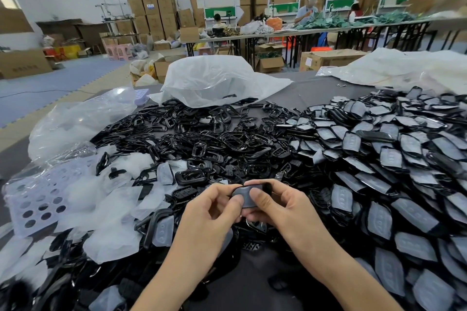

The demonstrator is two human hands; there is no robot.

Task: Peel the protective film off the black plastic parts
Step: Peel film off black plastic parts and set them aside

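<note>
Both hands hold one black plastic part (246, 195) with a greyish film on its face, just above the table's near middle. My left hand (211, 212) grips its left end, thumb on the film. My right hand (278, 206) grips the right end, thumb pressed on the film's middle. A big heap of film-covered black parts (394, 159) spreads over the right side. Bare black frames and shells (214, 139) pile up in the centre beyond my hands. Loose peeled films (111, 212) lie to the left.
A white plastic bag (212, 81) sits at the table's far middle, another plastic sheet (394, 68) at far right, a clear bag (75, 121) at left. A perforated lilac tray (40, 204) lies left. Other workers, tables and cardboard boxes stand far behind.
</note>
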